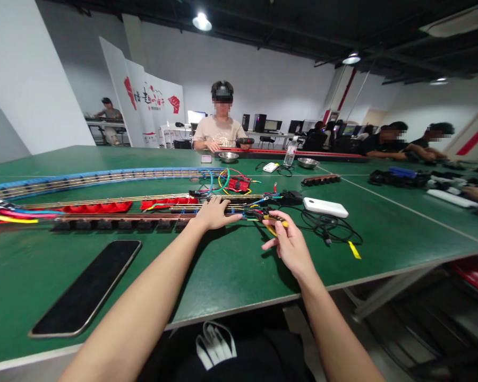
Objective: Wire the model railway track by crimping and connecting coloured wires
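Note:
My left hand (214, 214) lies flat with fingers spread on a dark conductor rail assembly (167, 217) with copper-coloured bars, thumb pointing right. My right hand (290, 245) grips yellow-and-black handled pliers (275, 218), whose jaws reach the assembly's right end, among thin coloured wires (258, 201). Whether the jaws have hold of a wire is too small to tell. Behind my left hand run red plastic holders (103, 207) and a curved blue cable chain (95, 179). A red block (239, 184) with looped wires sits beyond.
A phone (87, 286) lies at the left front of the green table (231, 270). To the right are a white power bank (325, 207) and a coiled black cable (334, 228). Metal bowls (228, 157) and a bottle (290, 153) stand farther back. A person (220, 130) sits opposite, holding a power drill.

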Available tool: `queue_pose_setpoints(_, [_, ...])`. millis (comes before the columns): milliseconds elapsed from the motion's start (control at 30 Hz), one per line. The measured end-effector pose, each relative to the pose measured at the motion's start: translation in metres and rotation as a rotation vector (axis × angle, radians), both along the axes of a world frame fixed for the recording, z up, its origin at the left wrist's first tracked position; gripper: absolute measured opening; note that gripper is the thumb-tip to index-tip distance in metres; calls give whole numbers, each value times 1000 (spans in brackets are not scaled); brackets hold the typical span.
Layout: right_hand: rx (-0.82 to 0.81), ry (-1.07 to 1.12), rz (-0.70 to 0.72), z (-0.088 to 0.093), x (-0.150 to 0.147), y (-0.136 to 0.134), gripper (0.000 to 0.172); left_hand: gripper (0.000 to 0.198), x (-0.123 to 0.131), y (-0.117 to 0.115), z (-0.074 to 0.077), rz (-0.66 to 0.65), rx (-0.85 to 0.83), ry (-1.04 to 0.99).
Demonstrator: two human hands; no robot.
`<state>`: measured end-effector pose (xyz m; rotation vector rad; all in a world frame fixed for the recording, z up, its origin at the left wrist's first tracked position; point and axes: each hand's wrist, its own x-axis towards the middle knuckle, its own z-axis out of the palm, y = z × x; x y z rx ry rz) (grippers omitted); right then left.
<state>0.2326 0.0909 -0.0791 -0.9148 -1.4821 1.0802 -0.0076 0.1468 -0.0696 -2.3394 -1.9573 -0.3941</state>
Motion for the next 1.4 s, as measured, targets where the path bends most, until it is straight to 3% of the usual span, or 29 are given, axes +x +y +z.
queue_pose_setpoints(867, [33, -68, 40, -1, 2, 0, 50, 87, -1, 1, -2, 1, 2, -15])
queue_pose_setpoints(1400, [-29, -82, 223, 1, 2, -5, 55, 89, 0, 2, -2, -7, 13, 8])
